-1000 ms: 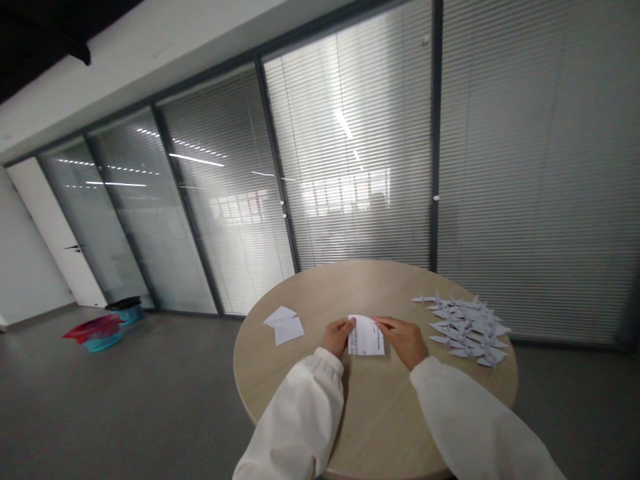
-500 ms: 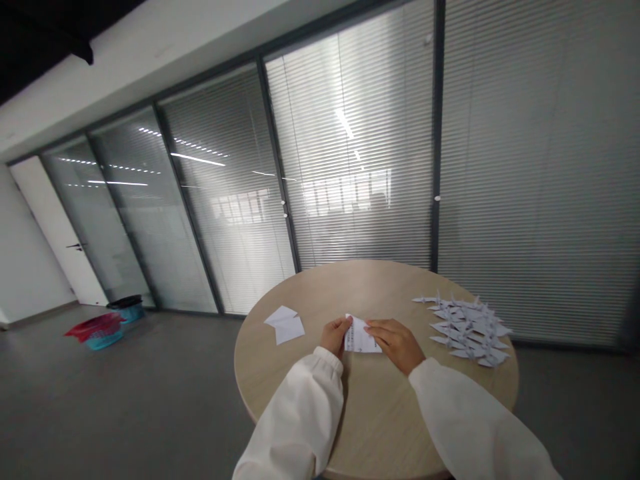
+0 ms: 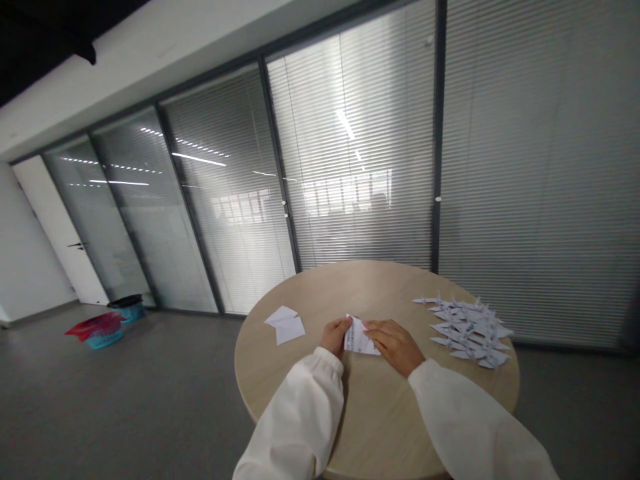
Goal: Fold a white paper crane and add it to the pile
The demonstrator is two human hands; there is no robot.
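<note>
Two bare hands work on one sheet in the head view, just toward 11 o'clock from the middle of the round bench (image 3: 350,280). The left hand (image 3: 336,335) is clamped on the left edge of the printed sheet (image 3: 356,340), thumb against fingers. The right hand (image 3: 396,344) lays its fingers together over the upper right part; I cannot tell whether its thumb pinches from beneath. At 2 o'clock lies a dense cluster of pointed folded papers (image 3: 470,331), which looks like the finished share, though overlap prevents a count. The held sheet is broad and shows no points, so I judge it early in its folding. At 10 o'clock, loose white paper (image 3: 286,327) lies fairly flat and appears left to do.
</note>
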